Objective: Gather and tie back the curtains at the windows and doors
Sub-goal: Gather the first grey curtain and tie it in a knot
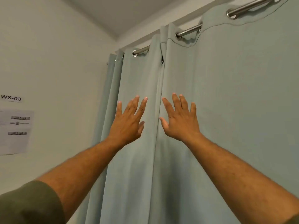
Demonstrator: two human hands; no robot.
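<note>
Curtains, two pale green panels, are hanging side by side from one metal rod (189, 30), meeting at a vertical seam in the middle of the view. The left panel (137, 75) is hanging in folds toward the wall corner, while the right panel (234, 94) is spreading flatter and wider. Metal eyelets are threading the rod; three are showing plainly. Two bare hands are reaching up, one on each side of the seam. The left hand (129, 122) is lying open, fingers straight and spread over the left panel, gripping nothing. The right hand (181, 120) is likewise open and spread over the right panel. Two paper notices are hanging on the left wall, a label (11, 98) reading WS-03 above a printed sheet (15, 131).
</note>
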